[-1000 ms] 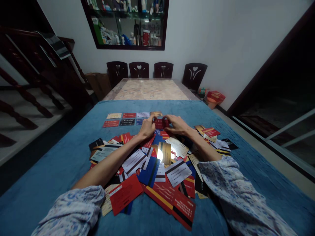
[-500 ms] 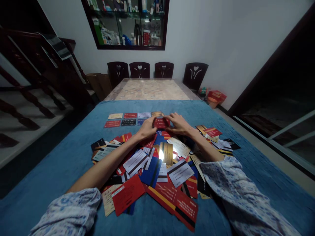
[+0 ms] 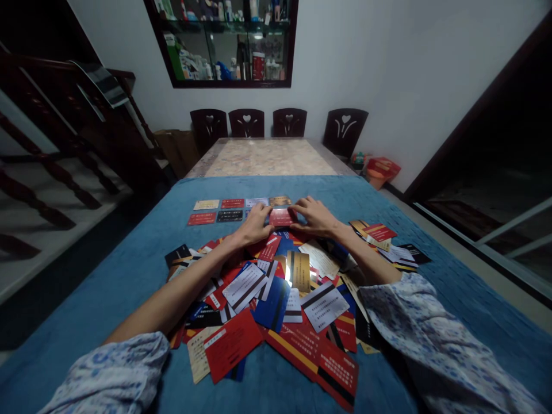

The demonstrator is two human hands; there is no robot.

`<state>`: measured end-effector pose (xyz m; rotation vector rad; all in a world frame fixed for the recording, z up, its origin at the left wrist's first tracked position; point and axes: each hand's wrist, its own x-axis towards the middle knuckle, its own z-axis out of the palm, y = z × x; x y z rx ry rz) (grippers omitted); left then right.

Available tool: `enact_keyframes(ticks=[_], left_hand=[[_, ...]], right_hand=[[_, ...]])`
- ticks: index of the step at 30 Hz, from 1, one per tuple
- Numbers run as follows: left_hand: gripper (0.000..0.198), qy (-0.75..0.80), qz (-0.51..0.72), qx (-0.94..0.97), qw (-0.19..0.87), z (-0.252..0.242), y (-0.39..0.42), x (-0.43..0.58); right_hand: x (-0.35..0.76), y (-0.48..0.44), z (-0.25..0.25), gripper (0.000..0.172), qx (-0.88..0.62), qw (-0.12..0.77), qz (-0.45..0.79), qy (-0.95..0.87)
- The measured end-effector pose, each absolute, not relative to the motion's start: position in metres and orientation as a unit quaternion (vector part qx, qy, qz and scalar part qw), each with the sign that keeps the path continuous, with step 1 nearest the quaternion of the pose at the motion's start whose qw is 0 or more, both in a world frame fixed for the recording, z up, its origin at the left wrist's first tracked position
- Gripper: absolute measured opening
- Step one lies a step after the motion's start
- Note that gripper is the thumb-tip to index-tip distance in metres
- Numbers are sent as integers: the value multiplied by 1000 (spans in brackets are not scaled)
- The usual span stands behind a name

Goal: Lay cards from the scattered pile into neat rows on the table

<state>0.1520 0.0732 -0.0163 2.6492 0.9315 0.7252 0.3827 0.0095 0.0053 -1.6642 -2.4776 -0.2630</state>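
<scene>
One long table runs away from the person, its far end a pale marbled top and its near part spread with a blue cloth. Four dark chairs stand beyond it, near the wall. Close to the person sprawls a wide pile of cards, red, blue, white, gold and black, overlapping at all angles. Past it are two short rows of cards, and a smaller heap of cards lies off to the right. Both hands meet at the right end of the nearer row. The left hand is half curled, finger and thumb closed on the left end of a red card; the right hand mirrors it, fingers bent, gripping the right end. So the red card sits directly between the two, touching both, just nearer the person than a gold card; whether it rests on the cloth or is slightly raised, I cannot tell. A blue card is partly hidden behind the left hand
</scene>
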Motion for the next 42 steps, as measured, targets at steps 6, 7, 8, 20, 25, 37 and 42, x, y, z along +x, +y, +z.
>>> enact_keyframes(ticks=[6, 7, 8, 20, 25, 37, 42], left_hand=[[36, 328, 222, 911, 111, -8, 72, 144], [36, 332, 217, 912, 107, -7, 72, 142], [37, 337, 212, 911, 103, -6, 73, 140], [38, 412, 153, 898, 36, 7, 101, 106], [42, 445, 115, 888, 13, 17, 118, 89], [48, 490, 54, 870, 4, 24, 159, 59], [49, 496, 23, 868, -10, 20, 178, 54]], right_hand=[[373, 19, 14, 56, -543, 51, -82, -834], [372, 21, 16, 58, -542, 45, -81, -835], [369, 23, 18, 58, -541, 40, -80, -836], [327, 51, 42, 36, -533, 13, -53, -844], [308, 76, 43, 35, -530, 12, -47, -846], [269, 121, 40, 37, -541, 9, -13, -841], [259, 139, 32, 38, -550, 5, 4, -835]])
